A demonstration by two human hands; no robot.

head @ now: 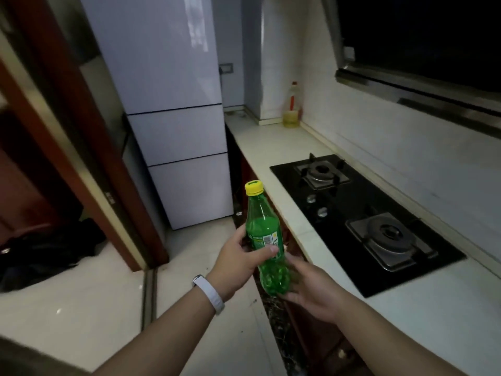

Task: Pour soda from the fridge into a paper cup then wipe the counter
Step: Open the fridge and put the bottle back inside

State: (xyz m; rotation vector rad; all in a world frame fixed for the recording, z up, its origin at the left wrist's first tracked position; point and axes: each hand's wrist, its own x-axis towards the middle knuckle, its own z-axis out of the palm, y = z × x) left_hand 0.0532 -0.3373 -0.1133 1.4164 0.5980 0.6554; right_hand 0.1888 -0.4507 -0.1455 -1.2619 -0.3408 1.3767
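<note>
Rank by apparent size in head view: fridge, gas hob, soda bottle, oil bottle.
1. fridge
2. gas hob
3. soda bottle, enlarged by nearness
4. oil bottle, far back, so true size against the soda bottle is unsure

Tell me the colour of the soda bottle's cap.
Yellow cap on the green bottle, head view.

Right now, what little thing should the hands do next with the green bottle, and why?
Probably set the soda bottle on the counter or twist off its yellow cap. The cap is still on, the left hand grips the bottle's middle, the right hand cups its base, and no paper cup is in view.
</note>
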